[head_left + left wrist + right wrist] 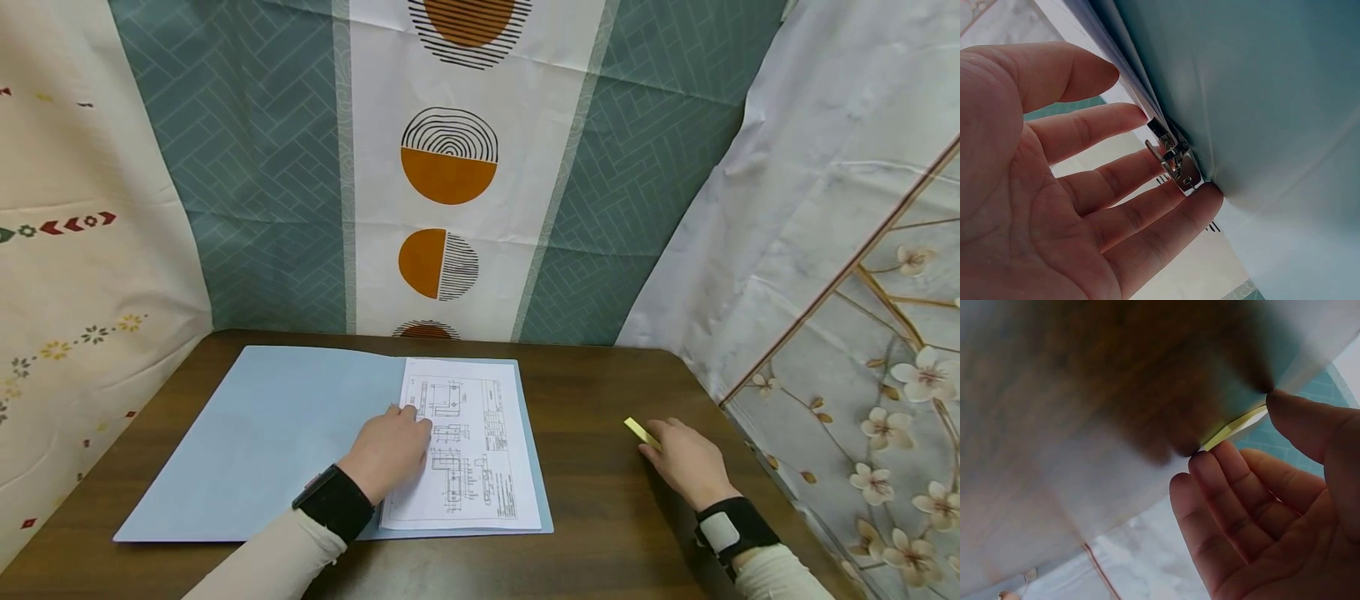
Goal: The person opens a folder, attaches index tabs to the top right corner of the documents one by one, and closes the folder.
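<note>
A light-blue folder [277,442] lies spread on the table, with printed technical drawings [465,450] on its right side. My left hand [390,450] rests at the drawings' left edge, near the fold. In the left wrist view its fingers reach out loosely beside a metal clip [1175,156] at the folder's crease, and the thumb stands apart from the sheets. To the right, my right hand [686,462] holds a narrow yellow sticky-note pad [642,433] between thumb and fingertips, low over the table. The right wrist view shows the yellow pad [1235,428] edge-on, partly behind the fingers.
The dark wooden table [592,492] extends between the folder and my right hand. Behind it hangs a green and white patterned curtain [450,275]. A cream cloth [82,292] borders the left side and a floral cloth [862,417] the right.
</note>
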`<state>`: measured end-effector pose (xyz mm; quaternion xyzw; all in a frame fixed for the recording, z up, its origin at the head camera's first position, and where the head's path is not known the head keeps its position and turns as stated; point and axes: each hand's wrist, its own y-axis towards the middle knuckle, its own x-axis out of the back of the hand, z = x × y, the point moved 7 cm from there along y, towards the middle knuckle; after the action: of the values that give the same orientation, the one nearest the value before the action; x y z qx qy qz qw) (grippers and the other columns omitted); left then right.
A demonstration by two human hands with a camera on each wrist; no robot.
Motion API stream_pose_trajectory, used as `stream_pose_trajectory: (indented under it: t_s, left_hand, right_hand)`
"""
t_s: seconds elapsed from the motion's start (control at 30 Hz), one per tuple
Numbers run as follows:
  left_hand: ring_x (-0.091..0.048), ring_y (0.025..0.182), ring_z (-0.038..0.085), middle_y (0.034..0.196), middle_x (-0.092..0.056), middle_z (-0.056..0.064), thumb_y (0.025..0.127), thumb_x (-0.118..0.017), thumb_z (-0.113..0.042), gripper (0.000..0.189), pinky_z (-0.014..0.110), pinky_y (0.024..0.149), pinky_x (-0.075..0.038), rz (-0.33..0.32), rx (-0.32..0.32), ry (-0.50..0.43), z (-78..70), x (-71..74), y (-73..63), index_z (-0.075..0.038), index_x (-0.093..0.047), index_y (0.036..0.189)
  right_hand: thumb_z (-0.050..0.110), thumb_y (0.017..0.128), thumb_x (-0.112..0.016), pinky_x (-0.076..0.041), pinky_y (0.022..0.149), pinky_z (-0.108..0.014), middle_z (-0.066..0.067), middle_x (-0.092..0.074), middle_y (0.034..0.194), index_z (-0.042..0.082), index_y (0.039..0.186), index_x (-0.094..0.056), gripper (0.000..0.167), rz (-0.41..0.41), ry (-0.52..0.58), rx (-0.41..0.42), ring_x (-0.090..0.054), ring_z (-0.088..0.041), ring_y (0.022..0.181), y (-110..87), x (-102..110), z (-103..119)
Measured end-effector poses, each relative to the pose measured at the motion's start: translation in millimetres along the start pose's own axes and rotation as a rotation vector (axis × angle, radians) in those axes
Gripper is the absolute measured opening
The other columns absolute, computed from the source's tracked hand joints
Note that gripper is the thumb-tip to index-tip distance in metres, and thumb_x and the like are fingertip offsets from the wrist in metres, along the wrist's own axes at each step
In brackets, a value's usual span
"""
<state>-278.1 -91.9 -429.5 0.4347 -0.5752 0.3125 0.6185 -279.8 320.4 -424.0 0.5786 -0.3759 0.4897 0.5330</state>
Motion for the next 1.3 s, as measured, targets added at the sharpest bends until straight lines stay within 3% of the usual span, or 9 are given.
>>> stream_pose_trajectory:
  t_s: [0.37,1.03,1.3]
  left_hand:
    - [-0.066,0.092,0.033,0.11,-0.073,0.022,0.098,-0.084,-0.019,0.028,0.048,0.082,-0.063,0.014,0.007,-0.002,-0.3,-1.3,1.7,0.0,-0.079,0.118]
    - [-0.067,0.096,0.034,0.112,-0.073,0.022,0.1,-0.082,-0.019,0.028,0.049,0.083,-0.063,0.014,0.003,0.009,-1.1,-1.5,3.1,0.0,-0.079,0.12]
    - [-0.065,0.093,0.032,0.111,-0.072,0.022,0.099,-0.082,-0.019,0.028,0.048,0.082,-0.063,0.021,0.01,0.019,-0.8,-1.9,2.2,0.0,-0.079,0.12]
  right_hand:
    - [0.016,0.094,-0.087,-0.055,0.058,-0.048,-0.006,-0.065,0.083,0.005,0.096,-0.081,0.014,0.029,-0.006,-0.052,-0.064,-0.023,0.069,6.2,-2,-11]
    - [0.013,0.097,-0.081,-0.056,0.066,-0.051,-0.005,-0.07,0.082,0.003,0.094,-0.077,0.011,0.118,0.06,-0.101,-0.063,-0.022,0.071,20.3,-7,-25]
    - [0.012,0.094,-0.08,-0.054,0.064,-0.05,-0.005,-0.067,0.081,0.004,0.091,-0.074,0.011,0.101,0.059,-0.094,-0.06,-0.022,0.069,22.2,-7,-22]
